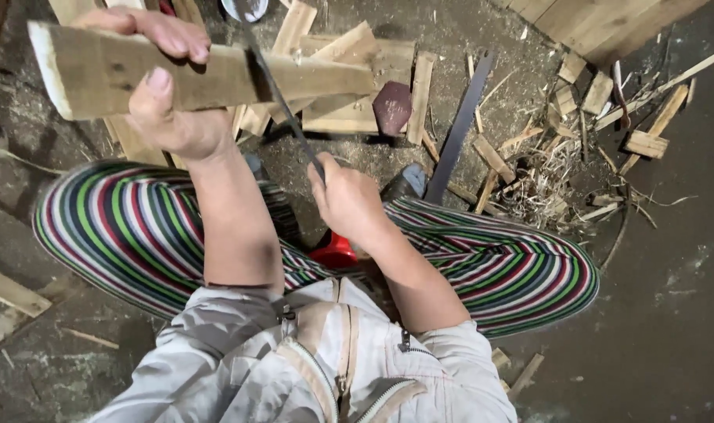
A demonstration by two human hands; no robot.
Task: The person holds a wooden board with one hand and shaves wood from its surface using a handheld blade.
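My left hand [169, 94] grips a flat wooden plank [216, 74], held level across the upper left of the head view, thumb on its near face and fingers over its top edge. My right hand [347, 200] is closed around the handle of a long dark blade [275, 86]. The blade runs up and to the left from that hand and crosses the plank near its middle. Both forearms reach out over my knees, which are covered by striped trousers [130, 227].
Cut wooden pieces [349, 78] lie piled on the dirt floor beyond the plank. A long dark metal strip [460, 125] lies to the right, with wood offcuts and shavings [553, 172] further right. A red object [335, 252] shows between my knees. Boards [600, 23] sit at the top right.
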